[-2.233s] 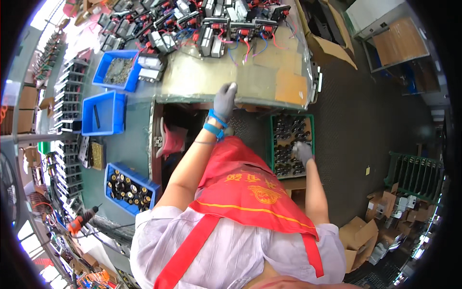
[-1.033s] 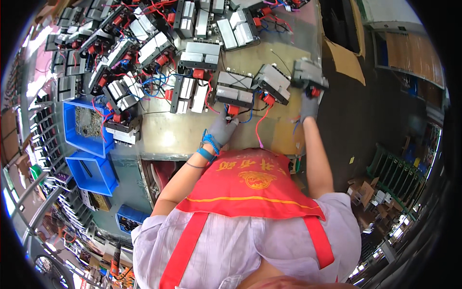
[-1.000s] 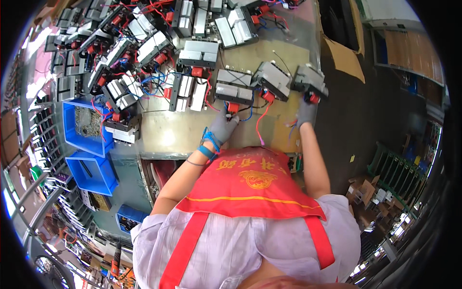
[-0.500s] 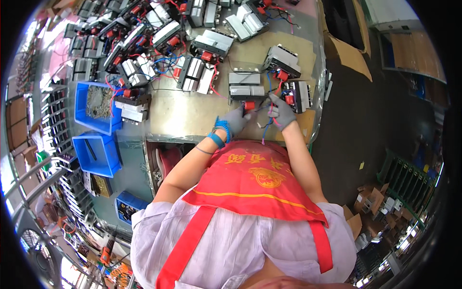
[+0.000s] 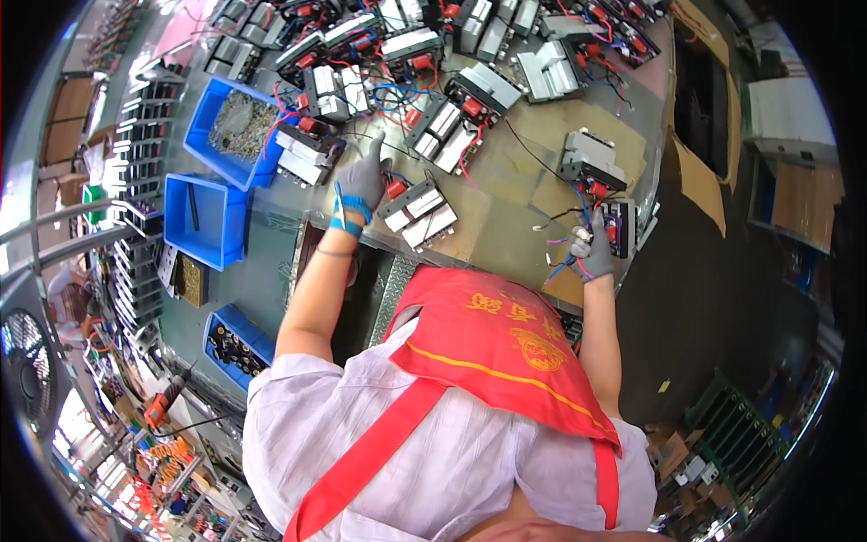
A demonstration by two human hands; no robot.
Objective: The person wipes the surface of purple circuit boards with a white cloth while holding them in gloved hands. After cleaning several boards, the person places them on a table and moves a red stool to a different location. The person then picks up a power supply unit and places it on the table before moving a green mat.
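My left hand, in a grey glove with a blue band at the wrist, is open with a finger stretched toward the far side. Just right of it lies a circuit module with silver heat sinks and a red part; whether they touch I cannot tell. My right hand, also gloved, is closed on a bundle of red, blue and black wires. These wires lie by a module at the table's right edge. Another heat-sink module sits just beyond it.
Several more modules with tangled wires crowd the table's far side. At left stand a blue bin of small metal parts, a blue bin holding a dark stick, and a third bin of dark parts. An open carton stands at right.
My left hand has moved left, away from my right hand. The module between them has shifted left and turned. My right hand stays by the right-edge module, and the view has shifted.
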